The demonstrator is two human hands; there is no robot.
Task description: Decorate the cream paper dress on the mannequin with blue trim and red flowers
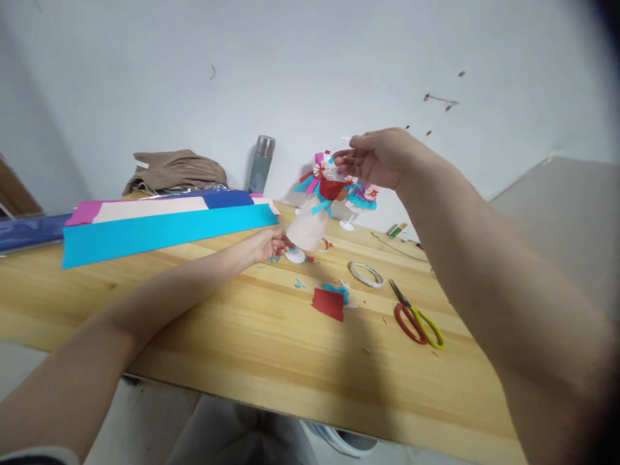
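A small dress form (310,226) stands on a round white base (295,256), wearing a red bodice, a light blue bow and a pale, flared skirt. My left hand (274,245) rests low at its left side, fingers loosely bent and apart, tips beside the skirt hem and base. Whether they touch cannot be made out. Above the bodice, my right hand (371,155) is raised with half-curled fingers and the thumb apart from them. Its fingertips are close to the form's top; no held thing shows clearly. Behind stand other decorated figures, including a blue-skirted one (362,196).
Scissors (416,320), a tape roll (367,274), a red paper piece (328,304) and blue scraps lie on the wooden table (252,349). Colored sheets (169,234) occupy the left. Behind are a brown cloth (179,169) and a thermos (262,165) by the wall.
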